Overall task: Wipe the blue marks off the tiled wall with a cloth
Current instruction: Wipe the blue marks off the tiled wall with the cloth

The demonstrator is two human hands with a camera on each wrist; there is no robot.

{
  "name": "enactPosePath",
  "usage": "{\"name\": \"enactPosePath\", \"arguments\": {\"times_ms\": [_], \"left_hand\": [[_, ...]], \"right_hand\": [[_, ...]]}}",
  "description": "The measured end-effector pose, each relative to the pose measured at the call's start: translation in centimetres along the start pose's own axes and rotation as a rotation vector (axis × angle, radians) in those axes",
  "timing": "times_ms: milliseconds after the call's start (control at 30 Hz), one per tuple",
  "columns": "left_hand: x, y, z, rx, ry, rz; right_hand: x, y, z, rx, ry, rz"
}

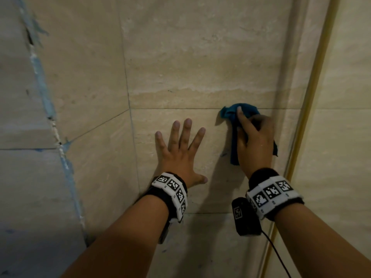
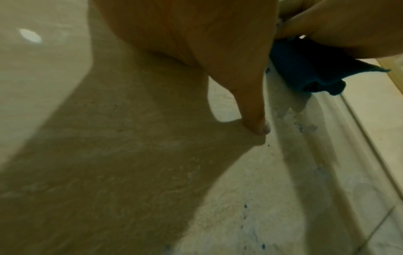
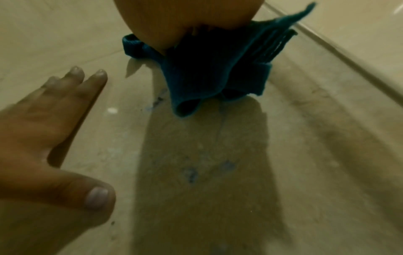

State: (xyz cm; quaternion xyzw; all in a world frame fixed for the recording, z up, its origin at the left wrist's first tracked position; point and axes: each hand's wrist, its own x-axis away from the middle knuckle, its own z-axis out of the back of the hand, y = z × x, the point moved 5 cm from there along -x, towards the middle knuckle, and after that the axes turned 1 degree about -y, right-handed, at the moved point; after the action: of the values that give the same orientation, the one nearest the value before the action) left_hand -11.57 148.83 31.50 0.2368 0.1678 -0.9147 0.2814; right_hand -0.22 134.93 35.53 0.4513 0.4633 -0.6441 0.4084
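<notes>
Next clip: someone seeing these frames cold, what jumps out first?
First, the teal cloth, bunched under the right hand and pressed against the beige tiled wall at a horizontal grout line. Beside it, the left hand lies flat on the same tile, fingers spread. Faint blue marks remain on the tile below the cloth, plain in the right wrist view.

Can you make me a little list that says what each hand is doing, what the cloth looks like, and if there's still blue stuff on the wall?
left hand: flat on the tiled wall, fingers spread, holding nothing
right hand: grips the cloth and presses it to the wall
cloth: dark teal, bunched up, one end hanging below the hand
blue marks: yes, faint smudges and specks remain below the cloth
wall corner: blue streaks run along the joint at the left
</notes>
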Motion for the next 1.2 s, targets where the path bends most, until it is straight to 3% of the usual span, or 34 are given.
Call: {"name": "enactPosePath", "arguments": {"times_ms": [100, 267, 433, 600, 733, 900, 1100, 1200], "left_hand": [[0.0, 0.0, 0.0, 0.003, 0.003, -0.001], [0.0, 0.0, 0.1, 0.002, 0.007, 0.001], [0.0, 0.0, 0.1, 0.010, 0.003, -0.002], [0.0, 0.0, 0.1, -0.006, -0.007, 0.008], [0.0, 0.0, 0.0, -0.004, 0.000, 0.004], [0.0, -0.1, 0.0, -0.001, 0.012, -0.003], [0.0, 0.0, 0.0, -0.004, 0.011, 0.005], [0.0, 0.0, 0.0, 0.001, 0.004, 0.006]], "right_hand": [[1.2, 0.1, -0.1, 0.054, -0.033, 0.053], [1.6, -0.3, -0.1, 0.052, -0.038, -0.032], [-0.7, -1.8, -0.5, 0.099, -0.054, 0.076], [2.1, -1.2, -1.0, 0.176, -0.156, 0.196], [3.3, -0.2, -0.5, 0.157, -0.107, 0.096], [0.7, -1.1, -0.3, 0.065, -0.011, 0.003], [1.3, -1.9, -0.7, 0.193, -0.084, 0.126], [3.2, -0.5, -0.2, 0.129, -0.123, -0.019]]}}
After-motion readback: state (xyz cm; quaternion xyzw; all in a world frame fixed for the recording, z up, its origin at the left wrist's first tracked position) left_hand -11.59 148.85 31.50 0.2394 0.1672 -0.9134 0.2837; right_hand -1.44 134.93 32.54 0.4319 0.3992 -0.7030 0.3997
